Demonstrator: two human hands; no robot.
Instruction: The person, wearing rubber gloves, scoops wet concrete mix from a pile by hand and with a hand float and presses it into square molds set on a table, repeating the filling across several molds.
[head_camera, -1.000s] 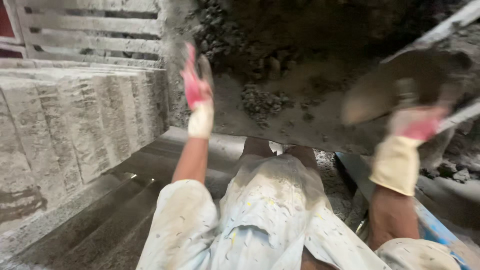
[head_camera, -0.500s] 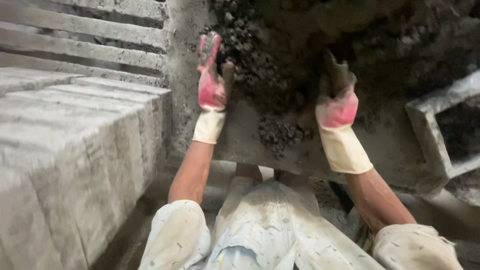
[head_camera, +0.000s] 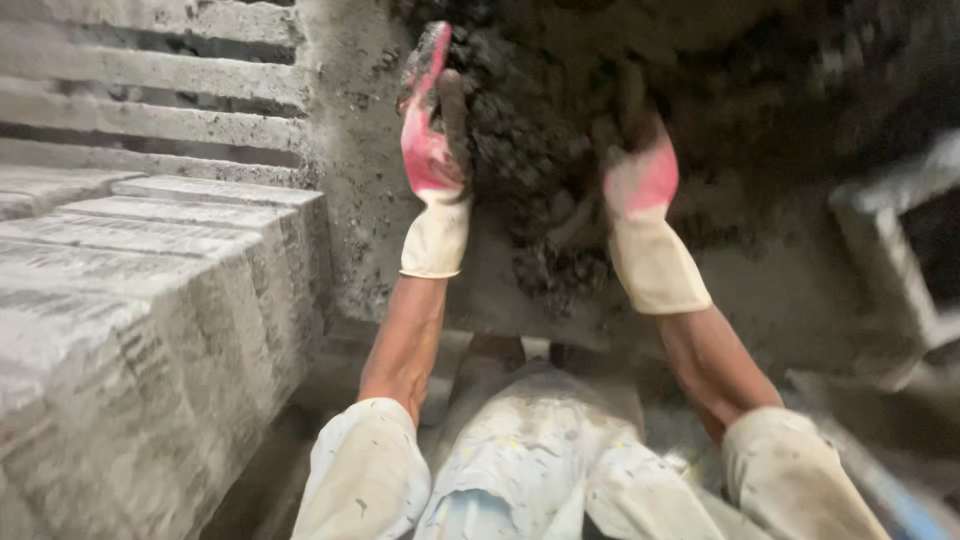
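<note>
Both my hands wear pink and cream rubber gloves smeared with dark mix. My left hand (head_camera: 432, 130) is raised with its fingers spread, pressed flat against the left side of a heap of wet dark gravelly concrete (head_camera: 540, 170). My right hand (head_camera: 640, 160) is dug into the right side of the same heap, its fingers buried and hidden in the mix. The heap lies on a grey sloping surface (head_camera: 760, 270) in front of me. Between the two hands some of the mix is sliding down.
A stack of grey concrete blocks (head_camera: 150, 330) stands close at the left. Behind it is a slatted grey wall (head_camera: 150, 80). A blurred grey metal frame (head_camera: 900, 260) sits at the right. My spattered white clothes (head_camera: 530, 470) fill the bottom.
My right hand let go of a pan it held a second ago and went into the heap. Both hands have pushed further up into the mix; the view has moved closer.
</note>
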